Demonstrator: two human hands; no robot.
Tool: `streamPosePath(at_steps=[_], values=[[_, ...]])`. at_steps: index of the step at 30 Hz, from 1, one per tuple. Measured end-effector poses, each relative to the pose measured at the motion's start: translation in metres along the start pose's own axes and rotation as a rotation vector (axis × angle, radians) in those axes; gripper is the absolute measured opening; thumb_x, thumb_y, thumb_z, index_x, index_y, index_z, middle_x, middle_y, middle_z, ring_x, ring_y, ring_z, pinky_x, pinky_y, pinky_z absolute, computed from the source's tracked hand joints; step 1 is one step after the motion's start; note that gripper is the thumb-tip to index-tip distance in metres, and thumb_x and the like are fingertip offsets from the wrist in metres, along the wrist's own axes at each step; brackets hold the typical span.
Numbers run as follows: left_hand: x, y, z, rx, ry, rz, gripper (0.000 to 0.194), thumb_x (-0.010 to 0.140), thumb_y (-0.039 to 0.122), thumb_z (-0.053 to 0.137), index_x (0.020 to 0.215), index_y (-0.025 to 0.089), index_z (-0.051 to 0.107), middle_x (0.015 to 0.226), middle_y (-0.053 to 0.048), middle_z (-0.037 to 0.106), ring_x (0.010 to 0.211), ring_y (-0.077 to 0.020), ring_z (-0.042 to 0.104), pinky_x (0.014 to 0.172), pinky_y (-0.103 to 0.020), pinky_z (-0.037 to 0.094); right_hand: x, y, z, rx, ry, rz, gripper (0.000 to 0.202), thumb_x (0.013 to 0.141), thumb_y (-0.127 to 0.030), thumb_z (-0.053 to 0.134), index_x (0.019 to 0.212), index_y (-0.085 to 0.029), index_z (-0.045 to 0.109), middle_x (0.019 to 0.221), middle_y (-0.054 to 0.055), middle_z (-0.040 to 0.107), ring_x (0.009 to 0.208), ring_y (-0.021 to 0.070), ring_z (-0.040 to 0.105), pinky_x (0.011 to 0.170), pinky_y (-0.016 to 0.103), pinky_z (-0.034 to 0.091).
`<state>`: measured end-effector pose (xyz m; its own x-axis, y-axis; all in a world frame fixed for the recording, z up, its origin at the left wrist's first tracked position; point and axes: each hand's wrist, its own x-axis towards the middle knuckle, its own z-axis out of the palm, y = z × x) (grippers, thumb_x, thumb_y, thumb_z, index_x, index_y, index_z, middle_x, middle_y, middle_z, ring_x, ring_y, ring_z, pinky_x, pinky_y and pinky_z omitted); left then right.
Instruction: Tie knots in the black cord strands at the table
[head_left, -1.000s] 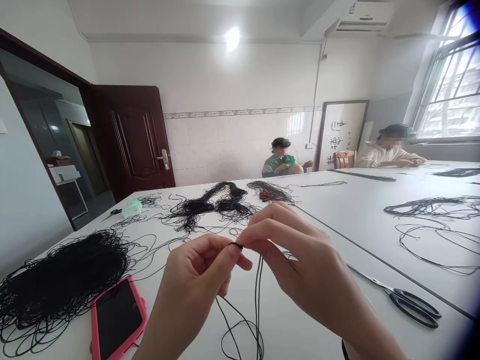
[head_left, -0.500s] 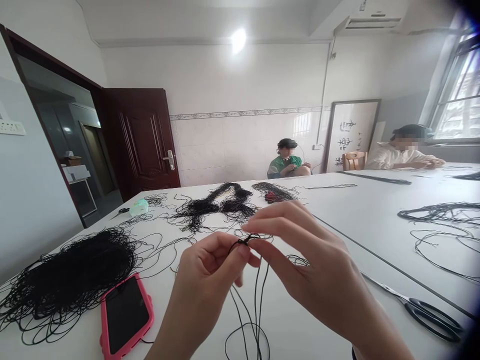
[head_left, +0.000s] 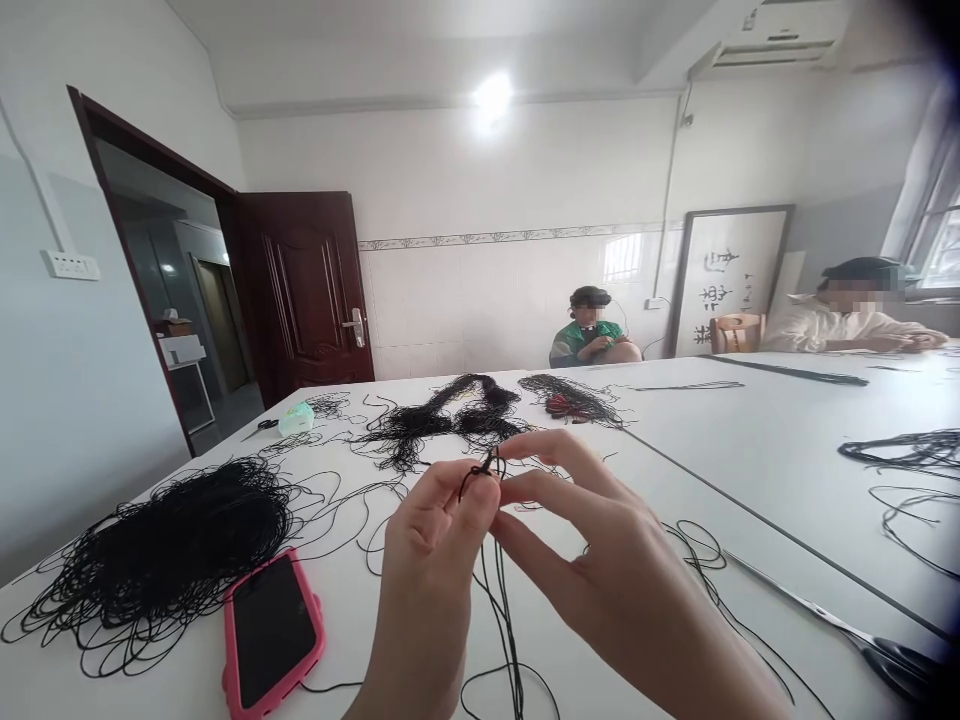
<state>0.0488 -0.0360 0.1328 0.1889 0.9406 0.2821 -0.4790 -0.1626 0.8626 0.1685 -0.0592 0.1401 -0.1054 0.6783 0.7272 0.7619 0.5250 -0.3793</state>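
Note:
Black cord (head_left: 486, 466) forms a small knot with loops at the middle of the view. My left hand (head_left: 435, 560) is closed, pinching the knot between thumb and curled index finger. From the other side, my right hand (head_left: 600, 545) reaches the same cord with bent fingers, its fingertips against the loops and the thumb lower down; the exact grip is partly hidden. Below both hands, several cord strands (head_left: 512, 640) hang to the white table (head_left: 405, 660), where one makes a wide loop.
A large black cord heap (head_left: 187, 535) and a pink-cased phone (head_left: 274, 630) lie at left. Scissors (head_left: 832, 615) are at right. Farther back are cord bundles (head_left: 480, 400), a light green object (head_left: 296, 418) and small scissors (head_left: 262, 427). Two people (head_left: 592, 335) sit across the table.
My right hand's fingers have shifted around the knot, and its thumb has dropped lower. A short cord end now points up from the knot. The view has turned slightly left.

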Motion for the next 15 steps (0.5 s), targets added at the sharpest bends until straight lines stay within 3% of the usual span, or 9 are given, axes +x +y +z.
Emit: streamPosePath(at_steps=[5, 15], values=[[-0.0003, -0.0010, -0.0009, -0.008, -0.017, 0.014, 0.017, 0.076, 0.040, 0.067, 0.075, 0.024, 0.062, 0.070, 0.005, 0.056, 0.071, -0.0061, 0.048, 0.066, -0.013, 0.040, 0.0012, -0.0032, 0.0040, 0.125, 0.006, 0.032, 0.015, 0.090, -0.024, 0.046, 0.080, -0.023, 0.056, 0.103, 0.002, 0.051, 0.084, 0.0129, 0.054, 0.071, 0.029, 0.052], [0.0031, 0.0021, -0.0031, -0.010, 0.020, -0.009, 0.020, 0.072, 0.040, 0.071, 0.072, 0.021, 0.064, 0.067, 0.005, 0.057, 0.068, -0.0055, 0.051, 0.066, -0.013, 0.043, -0.0003, -0.0051, 0.0013, 0.191, -0.154, 0.045, 0.013, 0.091, -0.024, 0.045, 0.087, -0.025, 0.057, 0.106, 0.002, 0.048, 0.087, 0.0118, 0.052, 0.070, 0.025, 0.048]])
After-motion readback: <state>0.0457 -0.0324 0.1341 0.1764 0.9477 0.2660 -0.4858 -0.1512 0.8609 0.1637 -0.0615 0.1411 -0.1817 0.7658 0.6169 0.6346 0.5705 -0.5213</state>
